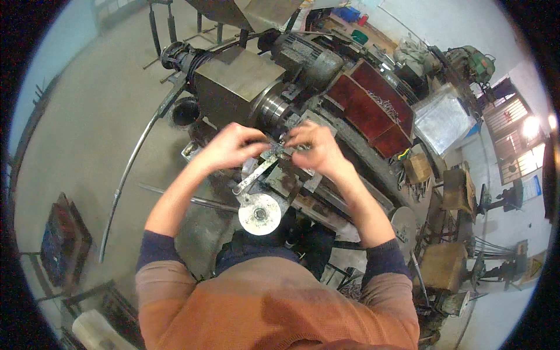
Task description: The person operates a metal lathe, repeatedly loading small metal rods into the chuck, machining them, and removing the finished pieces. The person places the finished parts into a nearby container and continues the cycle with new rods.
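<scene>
1. The left hand [233,147] is over the machine [239,73], with its fingers bent.
2. The right hand [321,153] is near the left one. Its fingers are bent too, and they look blurry.
3. The hands are close, with a little gap between them. I cannot tell if the fingers hold anything.
4. The machine is right in front of the person, and both hands are at its middle.
5. A shiny round part [273,109] is just past the hands.
6. A flat bar [255,176] slants from under the hands down to the left.
7. A pale wheel [259,214] is near the person's belly.
8. A red tray [364,116] is up to the right.
</scene>
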A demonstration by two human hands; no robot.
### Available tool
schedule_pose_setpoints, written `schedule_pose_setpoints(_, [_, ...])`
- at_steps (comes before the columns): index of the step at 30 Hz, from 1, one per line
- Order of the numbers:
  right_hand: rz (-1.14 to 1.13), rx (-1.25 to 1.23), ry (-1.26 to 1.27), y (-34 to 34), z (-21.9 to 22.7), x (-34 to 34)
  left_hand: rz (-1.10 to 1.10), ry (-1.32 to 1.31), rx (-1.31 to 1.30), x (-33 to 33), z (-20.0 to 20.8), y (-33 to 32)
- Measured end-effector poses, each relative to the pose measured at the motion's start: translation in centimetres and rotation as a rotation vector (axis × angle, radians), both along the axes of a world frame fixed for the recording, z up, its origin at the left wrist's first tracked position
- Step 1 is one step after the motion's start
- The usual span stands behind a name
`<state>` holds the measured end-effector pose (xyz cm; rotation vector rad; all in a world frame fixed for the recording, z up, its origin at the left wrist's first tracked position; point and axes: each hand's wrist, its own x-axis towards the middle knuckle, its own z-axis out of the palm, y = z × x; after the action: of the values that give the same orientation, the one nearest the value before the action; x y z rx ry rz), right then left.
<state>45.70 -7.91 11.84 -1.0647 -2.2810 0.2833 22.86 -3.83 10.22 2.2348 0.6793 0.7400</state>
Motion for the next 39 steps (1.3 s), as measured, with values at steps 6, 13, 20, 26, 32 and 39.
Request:
schedule_pose_setpoints(6, [-0.327, -0.241, -0.287, 6.7, -1.4, 1.6, 0.515, 0.196, 0.251, -11.2, 0.5, 1.4])
schedule_pose_setpoints(13, [-0.390, -0.326, -0.298, 9.5, -3.5, 0.6, 0.970, 0.638, 0.311, -24.9, -1.9, -1.9])
schedule_pose_setpoints(20, [-0.356, -0.335, -0.332, 10.9, -4.0, 0.6, 0.964, 0.605, 0.037, -26.6, -6.9, -2.9])
schedule_pose_setpoints(26, [-0.371, -0.413, -0.145, 10.5, -3.6, 0.7, 1.013, 0.943, 0.232, -27.5, -8.4, 1.0])
schedule_pose_setpoints(32, [-0.444, -0.440, -0.212, 10.6, -2.7, -0.3, 1.098, 1.193, 0.348, -38.5, -7.6, 12.1])
schedule_pose_setpoints(39, [-0.427, -0.445, -0.187, 10.4, -2.7, 0.3, 1.268, 1.003, 0.151, -38.9, -8.5, 16.1])
